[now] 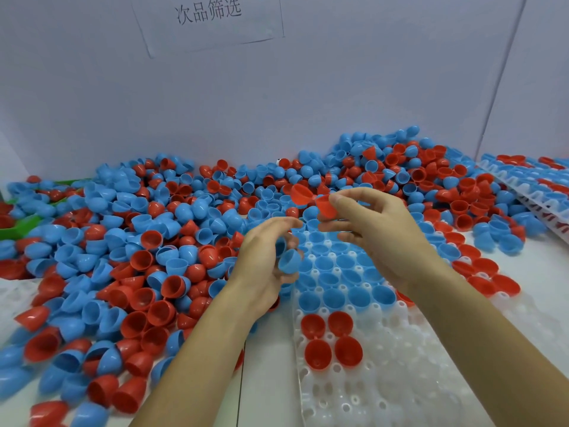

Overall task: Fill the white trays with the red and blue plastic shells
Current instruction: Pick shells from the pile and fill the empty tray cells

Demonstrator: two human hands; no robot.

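Note:
A white dimpled tray point(400, 374) lies in front of me, with several blue shells point(335, 275) seated in its far rows and red shells point(331, 340) below them. My left hand point(264, 266) hovers at the tray's left edge, its fingers curled round a blue shell point(289, 260). My right hand point(375, 229) is raised above the tray's far end and pinches a red shell point(326, 206) between thumb and fingers. Another red shell point(300, 194) sits just left of it, apparently in the air. A big heap of loose red and blue shells point(147, 241) covers the table to the left and behind.
A second filled tray point(529, 192) stands tilted at the far right. A green bin point(15, 226) peeks out at the left edge under shells. A grey wall with a taped paper label point(209, 13) closes the back. More red shells point(486, 275) lie at the tray's right side.

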